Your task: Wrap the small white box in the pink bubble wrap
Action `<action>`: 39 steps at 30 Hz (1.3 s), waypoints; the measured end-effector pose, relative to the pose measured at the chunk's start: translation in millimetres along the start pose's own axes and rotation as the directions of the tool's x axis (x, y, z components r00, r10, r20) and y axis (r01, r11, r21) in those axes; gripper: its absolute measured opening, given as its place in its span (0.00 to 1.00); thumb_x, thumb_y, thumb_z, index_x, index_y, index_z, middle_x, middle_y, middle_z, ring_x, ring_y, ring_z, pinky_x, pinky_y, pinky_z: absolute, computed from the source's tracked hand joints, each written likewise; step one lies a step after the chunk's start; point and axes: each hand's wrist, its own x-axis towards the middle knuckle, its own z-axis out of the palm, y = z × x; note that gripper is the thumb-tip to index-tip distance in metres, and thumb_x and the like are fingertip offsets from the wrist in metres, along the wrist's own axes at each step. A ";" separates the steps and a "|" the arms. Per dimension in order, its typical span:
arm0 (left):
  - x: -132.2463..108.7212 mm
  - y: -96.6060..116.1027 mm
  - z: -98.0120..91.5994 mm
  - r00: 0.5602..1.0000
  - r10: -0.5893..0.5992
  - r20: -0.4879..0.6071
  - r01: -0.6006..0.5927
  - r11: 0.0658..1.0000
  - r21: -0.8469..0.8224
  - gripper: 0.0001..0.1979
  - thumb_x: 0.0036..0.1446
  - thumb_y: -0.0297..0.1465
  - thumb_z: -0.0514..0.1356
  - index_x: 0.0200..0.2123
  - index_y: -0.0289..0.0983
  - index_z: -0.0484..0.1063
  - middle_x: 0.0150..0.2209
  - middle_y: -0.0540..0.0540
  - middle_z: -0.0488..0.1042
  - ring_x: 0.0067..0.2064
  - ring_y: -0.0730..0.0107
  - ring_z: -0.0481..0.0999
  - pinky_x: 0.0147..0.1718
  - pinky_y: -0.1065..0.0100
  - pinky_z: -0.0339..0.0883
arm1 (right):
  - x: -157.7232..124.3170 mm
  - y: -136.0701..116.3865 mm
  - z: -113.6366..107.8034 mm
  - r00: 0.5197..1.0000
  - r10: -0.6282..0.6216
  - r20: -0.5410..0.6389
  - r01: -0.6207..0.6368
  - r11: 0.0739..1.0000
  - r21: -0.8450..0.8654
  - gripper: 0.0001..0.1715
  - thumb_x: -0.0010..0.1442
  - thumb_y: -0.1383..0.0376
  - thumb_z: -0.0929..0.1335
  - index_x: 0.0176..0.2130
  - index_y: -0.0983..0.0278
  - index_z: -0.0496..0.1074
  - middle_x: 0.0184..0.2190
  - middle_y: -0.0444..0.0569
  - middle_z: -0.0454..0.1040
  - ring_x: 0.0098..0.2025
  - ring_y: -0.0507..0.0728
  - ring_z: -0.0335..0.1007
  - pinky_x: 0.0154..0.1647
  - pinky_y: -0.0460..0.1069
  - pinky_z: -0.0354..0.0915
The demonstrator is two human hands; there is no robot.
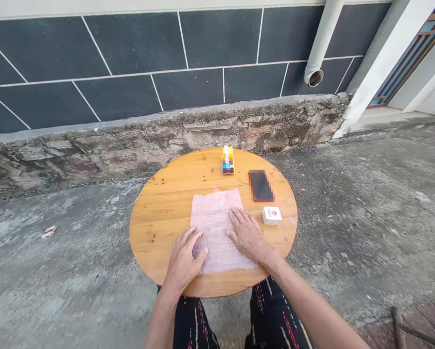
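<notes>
Wooden desk (155, 208) carries bubble wrap (215, 242). Left hand (183, 258) and right hand (247, 233), both grips apart, should press it softly.

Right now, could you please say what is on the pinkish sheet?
The right hand lies on the pinkish sheet, the left hand at its left edge; what they cover is hidden.
</notes>
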 end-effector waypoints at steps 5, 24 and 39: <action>35.3 34.1 5.9 0.987 0.157 0.039 -0.158 0.987 0.035 0.20 0.61 0.27 0.50 0.56 0.37 0.66 0.62 0.39 0.63 0.64 0.55 0.60 0.62 0.50 0.57 | 0.4 0.3 1.8 1.000 -0.007 -0.022 0.007 1.000 -0.010 0.34 0.66 0.54 0.61 0.63 0.71 0.59 0.65 0.59 0.57 0.67 0.65 0.50 0.66 0.59 0.49; 21.6 -3.7 25.7 0.990 -0.020 -0.140 0.030 0.997 0.067 0.18 0.61 0.34 0.54 0.52 0.37 0.70 0.57 0.39 0.69 0.60 0.50 0.65 0.58 0.46 0.61 | -1.3 2.8 3.4 0.999 -0.022 -0.039 0.022 1.000 -0.003 0.33 0.65 0.55 0.61 0.63 0.70 0.60 0.65 0.57 0.59 0.65 0.65 0.52 0.64 0.60 0.51; 23.9 -3.5 22.6 0.993 -0.041 -0.113 0.049 0.997 0.066 0.18 0.60 0.36 0.54 0.53 0.39 0.70 0.58 0.40 0.68 0.61 0.51 0.63 0.59 0.49 0.58 | -17.4 -24.8 -23.4 0.983 -0.185 -0.011 0.185 0.981 0.063 0.22 0.63 0.69 0.61 0.56 0.65 0.68 0.63 0.54 0.62 0.66 0.64 0.51 0.63 0.61 0.51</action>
